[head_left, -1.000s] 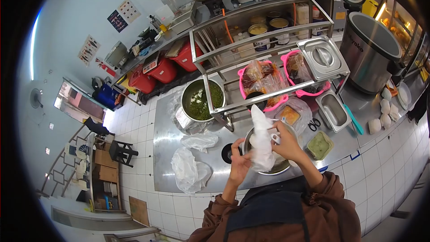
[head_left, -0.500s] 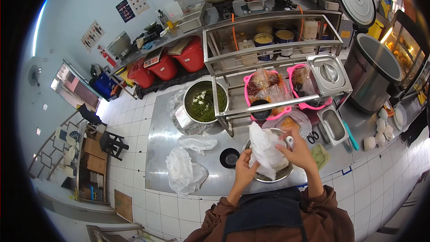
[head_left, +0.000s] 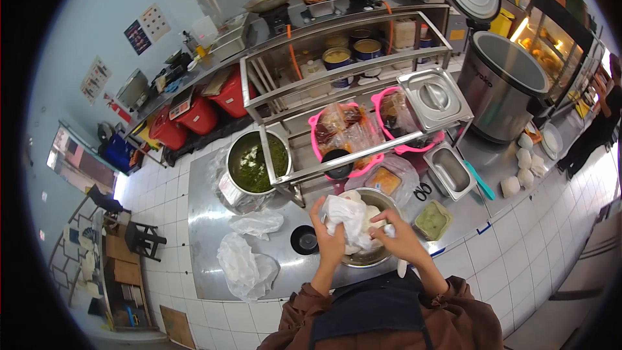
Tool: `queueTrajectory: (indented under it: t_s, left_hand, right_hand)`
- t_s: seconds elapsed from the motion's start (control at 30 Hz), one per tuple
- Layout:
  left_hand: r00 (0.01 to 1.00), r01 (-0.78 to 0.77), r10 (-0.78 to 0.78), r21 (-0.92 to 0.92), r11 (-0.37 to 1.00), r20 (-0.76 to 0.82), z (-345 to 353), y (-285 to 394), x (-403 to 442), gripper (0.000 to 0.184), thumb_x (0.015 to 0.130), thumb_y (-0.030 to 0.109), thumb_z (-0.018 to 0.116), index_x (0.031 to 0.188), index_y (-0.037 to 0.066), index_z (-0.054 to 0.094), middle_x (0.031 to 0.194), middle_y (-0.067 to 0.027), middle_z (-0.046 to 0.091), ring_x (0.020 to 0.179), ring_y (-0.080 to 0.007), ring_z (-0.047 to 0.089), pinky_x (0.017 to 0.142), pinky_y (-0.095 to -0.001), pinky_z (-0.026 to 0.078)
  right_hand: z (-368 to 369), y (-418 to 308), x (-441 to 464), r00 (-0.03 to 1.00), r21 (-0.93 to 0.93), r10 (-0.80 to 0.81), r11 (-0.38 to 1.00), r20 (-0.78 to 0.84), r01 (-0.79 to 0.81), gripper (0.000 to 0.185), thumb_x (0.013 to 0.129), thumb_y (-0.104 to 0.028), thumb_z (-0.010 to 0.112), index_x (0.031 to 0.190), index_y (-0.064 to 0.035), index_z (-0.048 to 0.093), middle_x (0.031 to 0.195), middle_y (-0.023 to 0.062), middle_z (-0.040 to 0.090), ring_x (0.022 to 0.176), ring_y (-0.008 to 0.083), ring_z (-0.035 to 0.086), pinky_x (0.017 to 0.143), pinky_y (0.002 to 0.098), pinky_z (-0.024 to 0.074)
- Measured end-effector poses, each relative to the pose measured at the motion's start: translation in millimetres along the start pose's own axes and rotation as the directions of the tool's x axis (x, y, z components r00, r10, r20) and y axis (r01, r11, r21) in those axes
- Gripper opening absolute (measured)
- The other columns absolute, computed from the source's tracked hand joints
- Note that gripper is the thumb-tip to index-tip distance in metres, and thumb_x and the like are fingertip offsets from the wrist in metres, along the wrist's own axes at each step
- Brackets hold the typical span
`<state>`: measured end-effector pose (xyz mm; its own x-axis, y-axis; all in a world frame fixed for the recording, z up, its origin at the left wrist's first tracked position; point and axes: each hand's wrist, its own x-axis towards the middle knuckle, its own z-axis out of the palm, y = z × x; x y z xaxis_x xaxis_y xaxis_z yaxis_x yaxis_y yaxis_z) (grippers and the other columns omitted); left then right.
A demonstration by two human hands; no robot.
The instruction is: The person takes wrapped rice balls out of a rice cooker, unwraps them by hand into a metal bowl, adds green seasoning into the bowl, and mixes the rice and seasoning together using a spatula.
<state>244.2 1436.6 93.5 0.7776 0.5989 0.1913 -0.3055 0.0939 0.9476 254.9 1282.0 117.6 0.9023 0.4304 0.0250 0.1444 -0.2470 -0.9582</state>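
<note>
Both hands at the steel bowl (head_left: 373, 260)

We observed the bowl on the near side of the table (head_left: 210, 246); over it, the left hand's (head_left: 331, 238) half-curled fingers and the right hand's (head_left: 396, 240) bent fingers gripped a white plastic bag (head_left: 348, 218).

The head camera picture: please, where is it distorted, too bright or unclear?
Head view: wide-lens bending curves the front edge of the long silver steel table, inside a black rounded border; pale shine on its left end; glare near the open doorway; the white crumpled wrapping looks washed out, fine folds hard to tell.
</note>
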Motion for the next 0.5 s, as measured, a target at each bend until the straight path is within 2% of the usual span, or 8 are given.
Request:
queueTrajectory:
  t_s: [0.1, 0.13, 0.2, 0.27, 0.37, 0.43, 0.47, 0.5]
  left_hand:
    - [0.875, -0.028, -0.042, 0.136, 0.99, 0.483, -6, -3, 25, 0.028, 0.074, -0.003, 0.037, 0.095, 0.001, 0.055, 0.093, -0.0107, 0.058, 0.084, -0.0158, 0.053, 0.076, -0.0248, 0.042]
    - [0.868, -0.02, -0.048, 0.132, 0.991, 0.494, -1, -12, 25, 0.028, 0.074, -0.003, 0.037, 0.095, 0.001, 0.055, 0.093, -0.0107, 0.058, 0.084, -0.0158, 0.053, 0.076, -0.0248, 0.042]
    - [0.817, -0.114, -0.053, 0.251, 0.961, 0.573, 35, -2, 38, 0.018, 0.078, 0.002, 0.041, 0.086, 0.001, 0.057, 0.081, -0.0102, 0.058, 0.075, -0.0185, 0.055, 0.069, -0.0275, 0.043]
    - [0.783, -0.4, 0.24, 0.168, 0.901, 0.574, 84, -7, 44, 0.017, 0.083, 0.013, 0.047, 0.076, 0.001, 0.056, 0.072, -0.0124, 0.056, 0.067, -0.0247, 0.054, 0.063, -0.0312, 0.042]
    - [0.747, -0.332, 0.077, 0.27, 0.904, 0.66, 126, -28, 43, 0.025, 0.087, 0.021, 0.047, 0.075, 0.0, 0.054, 0.075, -0.0148, 0.056, 0.067, -0.0301, 0.053, 0.063, -0.0346, 0.042]
    - [0.604, -0.43, 0.003, 0.323, 0.843, 0.797, 148, -43, 48, 0.027, 0.088, 0.021, 0.047, 0.076, -0.001, 0.053, 0.075, -0.0159, 0.056, 0.066, -0.032, 0.053, 0.061, -0.0366, 0.041]
    - [0.608, -0.425, -0.001, 0.326, 0.845, 0.794, 158, -57, 54, 0.027, 0.088, 0.021, 0.047, 0.076, -0.001, 0.053, 0.075, -0.0159, 0.056, 0.066, -0.032, 0.053, 0.061, -0.0366, 0.041]
    - [0.514, -0.494, -0.006, 0.301, 0.815, 0.858, 167, -70, 60, 0.026, 0.09, 0.023, 0.042, 0.084, 0.003, 0.057, 0.088, -0.0171, 0.057, 0.08, -0.0321, 0.053, 0.07, -0.0382, 0.042]
  right_hand:
    - [-34, 3, -16, 0.979, 0.274, 0.083, 0.961, -0.185, -0.03, 0.015, 0.087, -0.006, 0.051, 0.1, -0.0011, 0.047, 0.084, 0.0082, 0.055, 0.078, 0.0175, 0.064, 0.067, 0.0253, 0.0454]
    - [-45, 4, -22, 0.976, 0.273, 0.092, 0.961, -0.198, -0.036, 0.015, 0.087, -0.006, 0.051, 0.1, -0.0011, 0.047, 0.084, 0.0082, 0.055, 0.078, 0.0175, 0.064, 0.067, 0.0253, 0.0454]
    - [-67, 7, -37, 0.866, 0.272, 0.115, 0.962, -0.486, 0.025, 0.014, 0.087, -0.01, 0.052, 0.099, -0.0043, 0.047, 0.077, 0.0083, 0.06, 0.063, 0.0088, 0.058, 0.062, 0.0216, 0.0422]
    - [-91, 0, -57, 0.802, 0.24, 0.202, 0.968, -0.562, -0.075, 0.013, 0.088, -0.011, 0.051, 0.099, -0.0048, 0.047, 0.072, 0.0076, 0.061, 0.055, 0.0066, 0.051, 0.055, 0.0201, 0.0382]
    - [-110, -2, -80, 0.663, 0.258, 0.307, 0.95, -0.683, -0.174, 0.012, 0.089, -0.014, 0.049, 0.098, -0.0057, 0.047, 0.064, 0.0067, 0.062, 0.043, 0.0032, 0.036, 0.044, 0.0182, 0.0289]
    - [-115, 8, -94, 0.567, 0.283, 0.304, 0.95, -0.765, -0.128, 0.012, 0.09, -0.016, 0.048, 0.097, -0.006, 0.047, 0.061, 0.0075, 0.061, 0.037, 0.0013, 0.027, 0.037, 0.0174, 0.0207]
    - [-116, 9, -99, 0.569, 0.283, 0.307, 0.95, -0.763, -0.133, 0.012, 0.09, -0.016, 0.048, 0.097, -0.006, 0.047, 0.061, 0.0075, 0.061, 0.037, 0.0013, 0.027, 0.037, 0.0174, 0.0207]
    - [-116, 9, -104, 0.535, 0.3, 0.327, 0.944, -0.779, -0.139, 0.012, 0.09, -0.016, 0.047, 0.098, -0.006, 0.047, 0.059, 0.0074, 0.06, 0.036, 0.0013, 0.026, 0.037, 0.0172, 0.0198]
